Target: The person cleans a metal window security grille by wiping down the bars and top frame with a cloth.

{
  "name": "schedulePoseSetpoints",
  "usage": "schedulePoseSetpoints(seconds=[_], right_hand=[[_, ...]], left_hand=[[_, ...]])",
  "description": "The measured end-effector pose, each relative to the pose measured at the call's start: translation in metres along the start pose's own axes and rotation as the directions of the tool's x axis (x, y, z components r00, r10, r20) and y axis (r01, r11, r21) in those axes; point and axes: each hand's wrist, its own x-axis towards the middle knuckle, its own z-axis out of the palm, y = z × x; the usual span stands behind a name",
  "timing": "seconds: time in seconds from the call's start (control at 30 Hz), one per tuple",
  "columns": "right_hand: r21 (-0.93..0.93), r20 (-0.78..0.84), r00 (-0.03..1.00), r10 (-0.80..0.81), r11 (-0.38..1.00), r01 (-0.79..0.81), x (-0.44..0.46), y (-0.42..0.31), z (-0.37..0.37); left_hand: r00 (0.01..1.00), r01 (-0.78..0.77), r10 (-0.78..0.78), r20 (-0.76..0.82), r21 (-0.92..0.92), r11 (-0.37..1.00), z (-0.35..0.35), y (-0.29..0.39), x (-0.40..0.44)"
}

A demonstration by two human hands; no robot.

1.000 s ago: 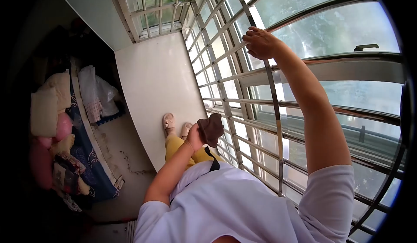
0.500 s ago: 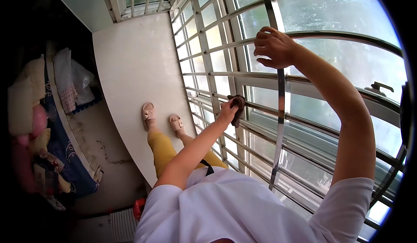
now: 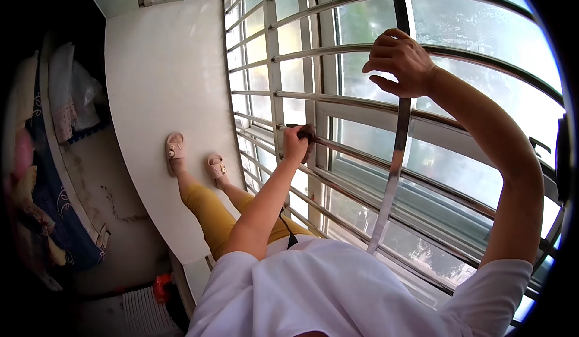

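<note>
My left hand [image 3: 295, 144] is closed on a dark brown cloth [image 3: 309, 137], which is pressed against a horizontal metal bar [image 3: 347, 148] of the window grille. Higher up and to the right, my right hand [image 3: 401, 62] lies over a flat upright metal bar [image 3: 398, 138]. Its fingers curve loosely, with the thumb held apart from them, and nothing shows between them. How firmly the palm rests on the metal I cannot tell.
My feet, in pink slippers [image 3: 175, 146], stand on a pale ledge [image 3: 163, 72] beside the grille. Its edge drops to a lower floor at left, where plastic bags [image 3: 84, 96] and blue patterned fabric [image 3: 57, 216] lie. Glass panes [image 3: 368, 138] sit behind the bars.
The view has shifted, so the ledge and slippers appear further left. My left hand and the cloth have moved left along the bars. My right hand stays at the upright bar.
</note>
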Motion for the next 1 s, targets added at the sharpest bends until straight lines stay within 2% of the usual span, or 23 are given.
schedulePoseSetpoints(seconds=[0.03, 0.1, 0.13, 0.17, 0.2, 0.27, 0.33, 0.4, 0.43, 0.47, 0.5, 0.53, 0.63, 0.7, 0.73, 0.8, 0.9, 0.93, 1.0], right_hand=[[0.003, 0.003, 1.000, -0.010, 1.000, 0.010, 0.000, -0.001, 0.001], [0.006, -0.006, 1.000, -0.010, 1.000, 0.010, 0.001, 0.000, -0.001], [0.008, 0.004, 1.000, -0.009, 1.000, 0.009, 0.001, 0.001, -0.001], [0.004, 0.000, 1.000, -0.016, 1.000, 0.016, 0.003, 0.002, -0.003], [0.009, 0.004, 1.000, -0.020, 1.000, 0.020, 0.002, 0.001, -0.004], [0.008, -0.001, 1.000, -0.030, 1.000, 0.030, 0.003, 0.001, -0.003], [0.000, -0.007, 0.999, -0.040, 0.999, 0.040, 0.004, 0.001, -0.005], [0.026, -0.007, 0.999, -0.034, 0.999, 0.035, 0.003, 0.002, -0.004], [0.030, -0.003, 0.999, -0.047, 0.998, 0.047, 0.002, 0.003, -0.003], [0.039, -0.008, 0.999, -0.044, 0.998, 0.045, 0.003, 0.004, -0.003], [0.032, -0.025, 0.998, -0.056, 0.998, 0.057, 0.003, 0.006, -0.003], [0.032, -0.037, 0.997, -0.063, 0.997, 0.064, 0.002, 0.004, -0.002], [0.024, -0.055, 0.996, -0.066, 0.997, 0.067, 0.001, 0.004, -0.001], [0.040, -0.061, 0.996, -0.070, 0.997, 0.072, 0.000, 0.003, 0.000], [0.034, -0.062, 0.996, -0.068, 0.997, 0.071, 0.000, 0.003, 0.000], [0.019, -0.062, 0.995, -0.074, 0.997, 0.075, 0.000, 0.004, -0.001], [0.012, -0.049, 0.996, -0.075, 0.997, 0.076, 0.000, 0.005, 0.000], [0.028, -0.054, 0.995, -0.080, 0.996, 0.081, 0.000, 0.005, -0.001], [0.014, -0.087, 0.993, -0.079, 0.997, 0.080, -0.001, 0.004, 0.000]], left_hand=[[0.999, 0.034, -0.033, -0.029, 0.038, 0.999, -0.001, 0.016, -0.008], [0.997, -0.063, 0.064, -0.043, 0.023, 0.998, 0.002, 0.058, -0.032], [0.974, -0.222, 0.226, -0.032, 0.113, 0.969, 0.003, 0.086, -0.048], [0.971, -0.227, 0.232, -0.052, 0.087, 0.970, 0.007, 0.088, -0.048], [0.972, -0.223, 0.227, -0.067, 0.058, 0.973, 0.010, 0.083, -0.052], [0.968, -0.179, 0.208, -0.138, 0.198, 0.964, 0.007, 0.072, -0.044], [0.974, -0.056, 0.127, -0.187, 0.344, 0.937, -0.013, 0.050, -0.022], [0.986, -0.031, 0.087, -0.145, 0.356, 0.934, -0.017, 0.047, -0.015], [0.981, -0.050, 0.096, -0.168, 0.260, 0.964, -0.015, 0.057, -0.022], [0.980, -0.104, 0.149, -0.134, 0.296, 0.950, -0.008, 0.068, -0.033], [0.971, -0.197, 0.222, -0.092, 0.222, 0.955, 0.002, 0.084, -0.045], [0.971, -0.226, 0.235, -0.046, 0.153, 0.962, 0.009, 0.103, -0.061], [0.971, -0.216, 0.226, -0.074, 0.124, 0.969, 0.024, 0.106, -0.073], [0.934, -0.217, 0.280, -0.221, 0.270, 0.938, 0.022, 0.082, -0.061], [0.957, -0.088, 0.161, -0.240, 0.288, 0.953, 0.010, 0.073, -0.047], [0.967, -0.063, 0.147, -0.207, 0.366, 0.928, -0.001, 0.070, -0.037], [0.949, -0.266, 0.296, -0.108, 0.226, 0.937, 0.017, 0.101, -0.068], [0.947, -0.307, 0.319, -0.045, 0.174, 0.936, 0.024, 0.124, -0.084], [0.925, -0.375, 0.379, -0.025, 0.111, 0.921, 0.036, 0.143, -0.106]])
